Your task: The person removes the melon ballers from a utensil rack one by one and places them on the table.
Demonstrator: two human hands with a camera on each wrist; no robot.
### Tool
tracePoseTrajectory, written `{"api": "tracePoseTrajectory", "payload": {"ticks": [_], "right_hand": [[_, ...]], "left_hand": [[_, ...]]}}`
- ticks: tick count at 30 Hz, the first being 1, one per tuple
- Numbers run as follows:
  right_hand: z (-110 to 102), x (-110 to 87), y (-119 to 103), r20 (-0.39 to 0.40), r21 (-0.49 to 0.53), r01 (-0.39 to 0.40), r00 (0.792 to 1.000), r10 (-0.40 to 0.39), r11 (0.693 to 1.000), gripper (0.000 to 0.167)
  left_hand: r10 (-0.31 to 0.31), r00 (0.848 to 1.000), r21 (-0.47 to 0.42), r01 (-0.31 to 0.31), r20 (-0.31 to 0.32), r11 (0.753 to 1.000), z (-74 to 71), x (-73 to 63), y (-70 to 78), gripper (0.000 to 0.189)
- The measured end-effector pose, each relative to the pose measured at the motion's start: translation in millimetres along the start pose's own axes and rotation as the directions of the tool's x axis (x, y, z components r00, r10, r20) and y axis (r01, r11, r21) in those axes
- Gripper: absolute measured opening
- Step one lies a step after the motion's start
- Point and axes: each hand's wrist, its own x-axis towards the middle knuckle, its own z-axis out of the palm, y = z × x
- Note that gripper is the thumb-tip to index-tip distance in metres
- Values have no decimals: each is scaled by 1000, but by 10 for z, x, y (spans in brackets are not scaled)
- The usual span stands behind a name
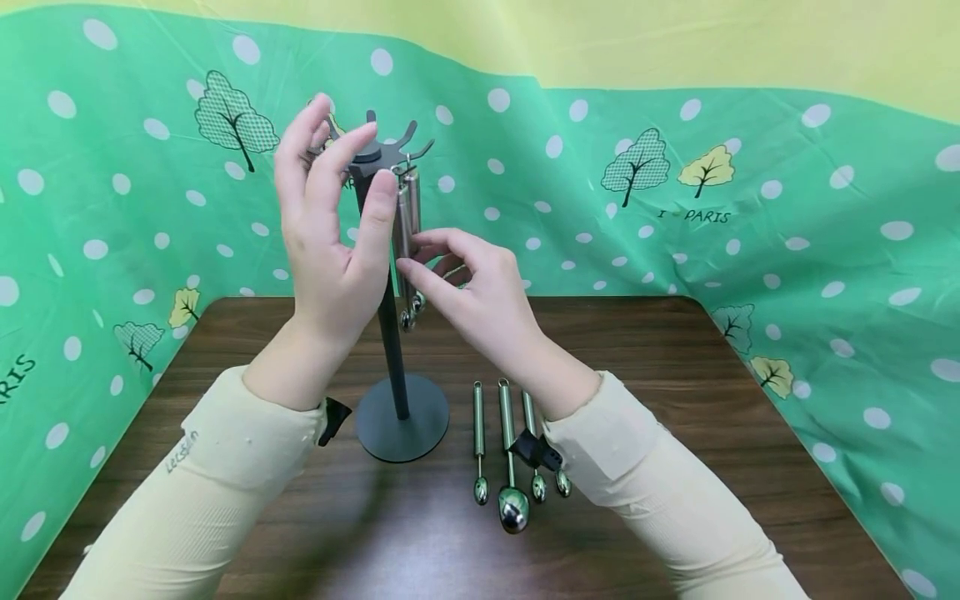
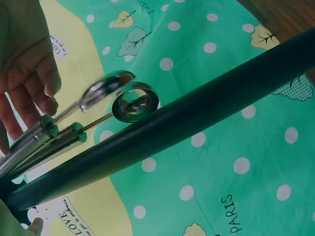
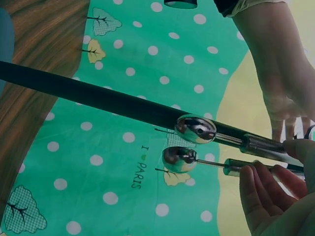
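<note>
A dark metal stand [image 1: 392,350] with a round base carries a ring of hooks [image 1: 386,154] at its top. Two shiny metal spoons [image 1: 406,217] with tubular handles hang from the hooks on the right, bowls down. My right hand [image 1: 483,279] has its thumb and fingers around the hanging handles, pinching lightly; the rounded bowls [image 3: 196,129] dangle free below. Beside the top of the stand my left hand [image 1: 330,225] is raised, fingers spread and loosely bent, its thumb close to the handle tops. It holds nothing, and it partly hides the left hooks.
Several more metal spoons lie on the brown wooden table [image 1: 637,350] right of the stand's base, including a larger spoon [image 1: 513,504] and a small one [image 1: 480,446]. My right sleeve and wrist camera partly cover some. A green dotted cloth [image 1: 525,183] hangs behind.
</note>
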Motion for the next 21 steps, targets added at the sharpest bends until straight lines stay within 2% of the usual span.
{"api": "tracePoseTrajectory", "payload": {"ticks": [3,8,21], "right_hand": [[25,10,-3,7,7,5,1000,-5,1000,25],[64,16,-16,4,1,19,1000,-19,1000,25],[42,-35,-57,-17,18,76,997,-76,997,20]], "left_hand": [[7,1000,6,-7,-7,1000,3,13,4,29],[-29,999,-11,29,-29,1000,4,29,14,20],[-23,999,-32,22,-49,999,3,23,-12,17]]}}
